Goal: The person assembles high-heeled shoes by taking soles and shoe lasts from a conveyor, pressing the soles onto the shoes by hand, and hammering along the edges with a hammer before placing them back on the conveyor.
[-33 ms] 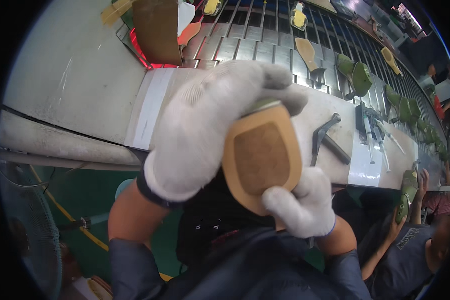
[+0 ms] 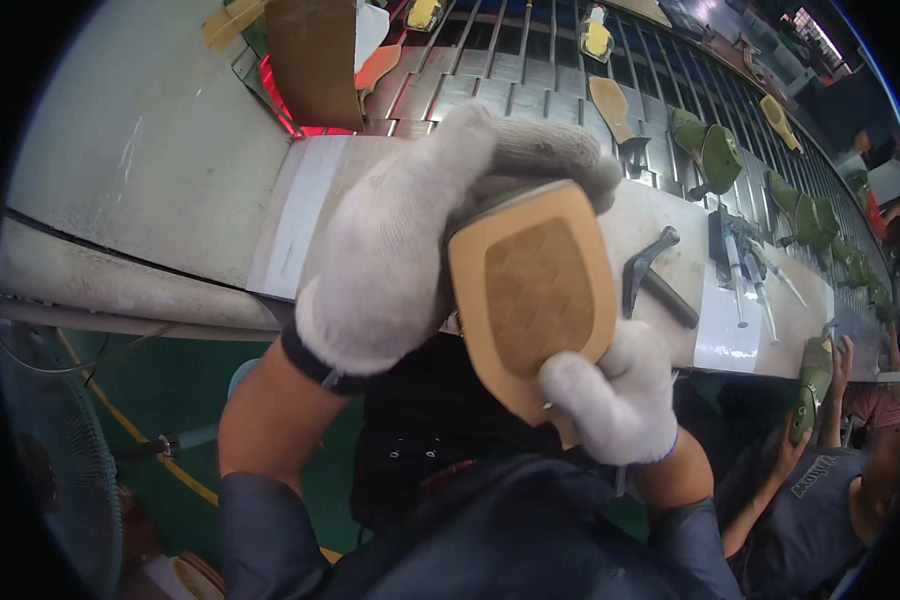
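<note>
A shoe sole (image 2: pixel 545 290), tan with a brown patterned patch inset in its middle, faces up between my two white-gloved hands. My left hand (image 2: pixel 400 220) curls round its far left side, fingers bent over the far end. Whatever lies beneath the sole is mostly hidden by that glove. At the near right end, my right hand (image 2: pixel 615 400) grips it, thumb pressed on the sole's face. A hammer (image 2: pixel 655 280) with a dark handle lies on the white bench just right of the sole.
Syringes (image 2: pixel 755 270) lie on the bench beside a dark holder. Green shoes (image 2: pixel 715 155) and a loose tan sole (image 2: pixel 610 108) rest on the metal slat conveyor (image 2: pixel 490 100). At right, another person's hands hold a green shoe (image 2: pixel 815 385). A fan (image 2: pixel 65 460) stands lower left.
The sole has tilted and shifted slightly right, showing its patterned patch more squarely. My left fingers have moved over its far end; my right hand has moved a little right.
</note>
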A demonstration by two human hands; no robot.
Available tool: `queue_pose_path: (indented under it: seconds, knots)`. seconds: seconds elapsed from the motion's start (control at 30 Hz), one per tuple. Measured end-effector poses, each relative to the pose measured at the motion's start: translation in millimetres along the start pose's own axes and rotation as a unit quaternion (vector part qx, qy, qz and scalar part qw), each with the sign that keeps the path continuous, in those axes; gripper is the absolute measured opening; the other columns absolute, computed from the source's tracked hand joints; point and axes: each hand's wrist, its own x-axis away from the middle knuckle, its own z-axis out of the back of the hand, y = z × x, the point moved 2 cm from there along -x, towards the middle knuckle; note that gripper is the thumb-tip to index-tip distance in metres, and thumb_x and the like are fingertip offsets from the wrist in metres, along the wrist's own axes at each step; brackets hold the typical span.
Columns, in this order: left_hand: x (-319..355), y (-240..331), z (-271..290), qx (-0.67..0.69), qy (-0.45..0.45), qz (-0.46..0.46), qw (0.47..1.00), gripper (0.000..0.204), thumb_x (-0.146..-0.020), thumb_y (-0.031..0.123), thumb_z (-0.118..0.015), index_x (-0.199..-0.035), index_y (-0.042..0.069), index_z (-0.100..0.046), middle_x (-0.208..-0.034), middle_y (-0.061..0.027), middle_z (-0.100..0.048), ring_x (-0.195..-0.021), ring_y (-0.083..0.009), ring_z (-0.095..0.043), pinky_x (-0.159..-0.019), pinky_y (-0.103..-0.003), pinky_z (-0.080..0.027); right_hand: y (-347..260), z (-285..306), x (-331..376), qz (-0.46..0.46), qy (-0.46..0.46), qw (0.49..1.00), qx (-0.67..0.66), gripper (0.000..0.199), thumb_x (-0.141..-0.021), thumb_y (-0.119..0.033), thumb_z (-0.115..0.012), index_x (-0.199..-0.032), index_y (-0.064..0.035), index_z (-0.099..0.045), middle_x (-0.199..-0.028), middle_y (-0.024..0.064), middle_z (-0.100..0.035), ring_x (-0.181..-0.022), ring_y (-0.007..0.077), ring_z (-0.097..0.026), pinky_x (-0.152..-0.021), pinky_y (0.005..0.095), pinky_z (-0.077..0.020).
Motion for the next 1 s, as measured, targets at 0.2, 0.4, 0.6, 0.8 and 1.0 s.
queue_pose_path:
  seconds: [0.2,0.4,0.6,0.8,1.0]
  knots:
    - [-32.6,-34.4,9.6,0.083,-0.061,-0.074,0.992,0.065,-0.120,0.048,-0.039,-0.155,-0.006,-0.053,-0.153,-0.0229,-0.062,-0.140,-0.0316,-0.063,-0.120,-0.045,-0.052,-3.2,25.1,-19.8,-0.082,0.026,0.982,-0.171,0.035,-0.111,-0.023,-0.063,-0.126,0.0072,-0.073,-0.100,0.0129,-0.081,-0.080,0.0146,-0.077,-0.071,0.0289,-0.0623]
    - [-42.0,-44.0,9.8,0.069,-0.063,-0.099,0.991,0.059,-0.119,0.040,-0.047,-0.157,-0.005,-0.051,-0.150,-0.0172,-0.065,-0.137,-0.0250,-0.065,-0.118,-0.041,-0.053,8.2,29.4,-24.9,-0.021,0.091,0.989,-0.113,0.036,-0.112,-0.021,-0.063,-0.133,0.0071,-0.072,-0.112,0.0125,-0.081,-0.094,0.0146,-0.076,-0.083,0.0298,-0.0623]
    - [-40.7,-50.8,16.6,0.053,-0.066,-0.126,0.988,0.061,-0.116,0.035,-0.055,-0.160,-0.006,-0.047,-0.156,-0.0167,-0.060,-0.142,-0.0238,-0.060,-0.121,-0.040,-0.049,3.9,29.8,-30.1,-0.032,0.092,0.993,-0.059,0.035,-0.112,-0.020,-0.064,-0.133,0.0064,-0.073,-0.115,0.0113,-0.081,-0.098,0.0136,-0.075,-0.087,0.0298,-0.0614]
    - [-18.7,-47.1,22.1,0.027,-0.066,-0.146,0.987,0.064,-0.110,0.018,-0.059,-0.167,-0.003,-0.036,-0.158,-0.0147,-0.055,-0.145,-0.0238,-0.056,-0.121,-0.040,-0.046,-12.6,16.6,-29.1,-0.047,0.087,0.993,-0.065,0.033,-0.112,-0.019,-0.062,-0.129,0.0064,-0.074,-0.112,0.0103,-0.081,-0.095,0.0126,-0.075,-0.084,0.0286,-0.0609]
    - [14.7,-25.1,30.8,0.027,0.067,-0.131,0.989,0.041,-0.110,0.010,-0.059,-0.148,-0.002,-0.050,-0.140,-0.0158,-0.067,-0.130,-0.0202,-0.064,-0.116,-0.039,-0.050,-4.0,-2.0,-23.5,0.015,-0.004,0.996,0.088,0.026,-0.104,-0.023,-0.072,-0.102,0.0022,-0.079,-0.081,0.0123,-0.076,-0.068,0.0146,-0.072,-0.065,0.0324,-0.0563]
